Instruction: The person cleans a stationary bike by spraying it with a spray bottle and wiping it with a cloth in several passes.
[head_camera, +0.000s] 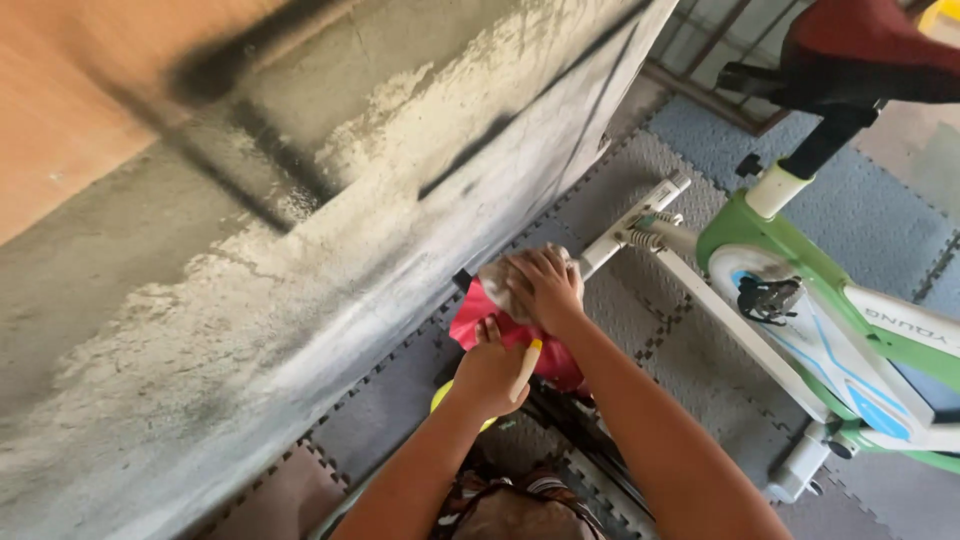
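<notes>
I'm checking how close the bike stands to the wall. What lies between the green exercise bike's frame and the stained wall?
In the head view, grey floor mats and the bike's white base bar lie between them; the right hand presses a cloth at the bar's end.

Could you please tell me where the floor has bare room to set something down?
Bare mat lies between the wall and the exercise bike, and beside the bike's white base bar. It is crowded where the left hand and right hand press on the red cloth.
</notes>
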